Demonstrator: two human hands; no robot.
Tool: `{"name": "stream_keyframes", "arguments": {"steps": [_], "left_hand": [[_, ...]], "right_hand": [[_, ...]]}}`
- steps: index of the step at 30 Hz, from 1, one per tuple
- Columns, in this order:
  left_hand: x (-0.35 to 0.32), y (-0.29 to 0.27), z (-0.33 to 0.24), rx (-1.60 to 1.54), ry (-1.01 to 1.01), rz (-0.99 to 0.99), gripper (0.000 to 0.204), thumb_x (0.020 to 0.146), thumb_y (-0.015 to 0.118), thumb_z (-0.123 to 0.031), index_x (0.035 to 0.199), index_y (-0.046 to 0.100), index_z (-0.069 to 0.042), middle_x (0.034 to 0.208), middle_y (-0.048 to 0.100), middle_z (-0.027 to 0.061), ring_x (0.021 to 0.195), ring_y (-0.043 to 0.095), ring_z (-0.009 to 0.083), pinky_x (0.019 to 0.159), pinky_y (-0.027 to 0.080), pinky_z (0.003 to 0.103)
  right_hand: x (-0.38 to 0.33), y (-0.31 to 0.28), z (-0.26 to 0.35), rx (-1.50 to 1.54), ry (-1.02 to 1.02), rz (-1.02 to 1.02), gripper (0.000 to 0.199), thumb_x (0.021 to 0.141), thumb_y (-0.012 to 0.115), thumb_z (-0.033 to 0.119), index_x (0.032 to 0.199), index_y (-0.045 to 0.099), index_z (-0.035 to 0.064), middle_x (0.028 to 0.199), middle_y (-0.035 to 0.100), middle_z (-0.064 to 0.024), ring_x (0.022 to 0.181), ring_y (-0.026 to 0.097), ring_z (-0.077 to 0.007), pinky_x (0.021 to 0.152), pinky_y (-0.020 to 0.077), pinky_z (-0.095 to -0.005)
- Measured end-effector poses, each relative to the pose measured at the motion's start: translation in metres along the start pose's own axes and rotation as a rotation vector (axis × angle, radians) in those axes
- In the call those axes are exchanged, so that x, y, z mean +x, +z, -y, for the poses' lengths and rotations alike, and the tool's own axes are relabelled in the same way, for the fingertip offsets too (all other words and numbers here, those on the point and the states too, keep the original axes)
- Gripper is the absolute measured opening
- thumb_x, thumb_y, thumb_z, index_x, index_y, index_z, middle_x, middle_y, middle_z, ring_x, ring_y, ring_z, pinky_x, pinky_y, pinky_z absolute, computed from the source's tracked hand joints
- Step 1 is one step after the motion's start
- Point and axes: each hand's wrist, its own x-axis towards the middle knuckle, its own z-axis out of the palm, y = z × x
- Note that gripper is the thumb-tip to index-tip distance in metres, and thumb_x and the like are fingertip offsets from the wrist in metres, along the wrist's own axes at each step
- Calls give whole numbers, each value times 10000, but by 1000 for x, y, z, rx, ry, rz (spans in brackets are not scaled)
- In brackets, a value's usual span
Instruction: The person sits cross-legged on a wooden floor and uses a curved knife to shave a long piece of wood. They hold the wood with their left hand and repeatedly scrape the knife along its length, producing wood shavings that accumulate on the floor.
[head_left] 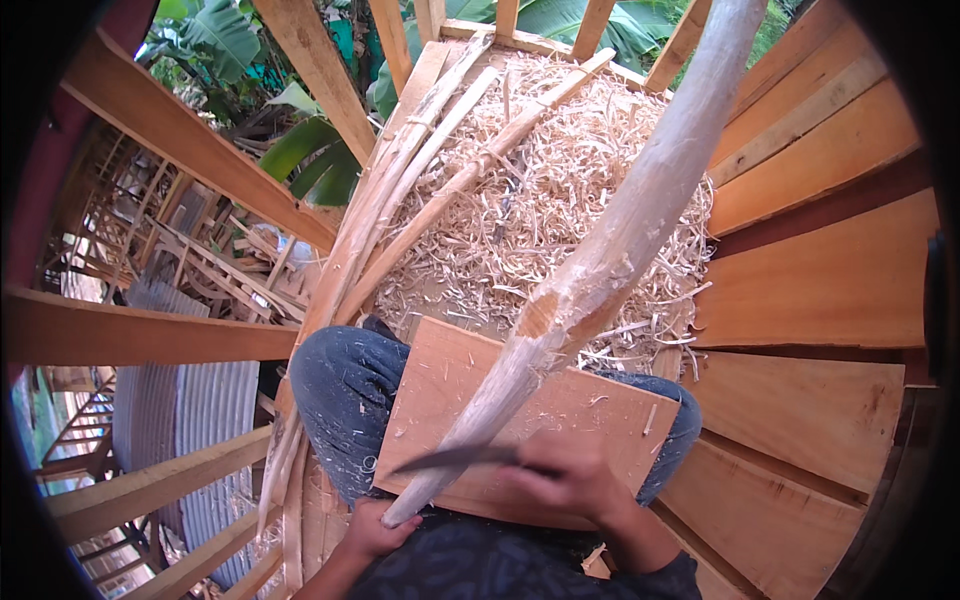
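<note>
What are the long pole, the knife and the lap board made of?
Long pole: seemingly wood, pale and matte, with a browner cut patch. Knife blade: probably metal, dark, thin, though blurred. Lap board: wood or plywood, flat, reddish-tan, finish unclear.

The left hand (376, 528) sits low before the torso, fingers curled tight, its forearm (335, 572) slanting up rightward. The right hand (568, 475), blurred, is clenched higher up, its forearm (640, 535) angling up leftward. Both knees (340, 375) are bent, spread apart.

Broad green leaves (225, 45) and corrugated metal sheets (217, 420) show beyond a wooden railing (150, 332).
</note>
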Motion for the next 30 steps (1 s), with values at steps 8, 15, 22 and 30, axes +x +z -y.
{"name": "stream_keyframes", "arguments": {"steps": [8, 15, 22, 30], "left_hand": [[-8, 6, 4, 171, -36, -46, 251, 731, 698, -274, 696, 638, -32, 566, 585, 143, 530, 610, 308, 510, 465, 353], [-13, 20, 6, 205, -106, -158, 300, 739, 686, -318, 674, 615, -33, 511, 533, 124, 461, 562, 260, 477, 426, 346], [-17, 27, -20, 278, -131, -277, 376, 754, 665, -348, 605, 549, -23, 499, 503, 141, 452, 527, 304, 460, 394, 377], [-21, 37, -34, 350, -72, -291, 495, 809, 522, -517, 693, 517, -36, 560, 499, 179, 559, 548, 386, 503, 400, 423]], "right_hand": [[6, 6, 3, 93, 24, -183, 110, 748, 709, 107, 800, 654, 27, 688, 632, -73, 566, 606, -144, 503, 471, -260], [1, -15, -8, 105, 36, -307, 129, 742, 697, 146, 824, 662, 53, 689, 607, -101, 542, 579, -224, 512, 465, -298], [-21, -33, -3, 275, 176, -511, 97, 812, 641, 117, 799, 628, 21, 586, 523, 7, 492, 456, -54, 442, 348, -223], [-71, -50, -9, 56, 225, -487, 289, 799, 672, 238, 744, 558, -21, 504, 436, -56, 451, 416, -108, 439, 341, -257]]}}
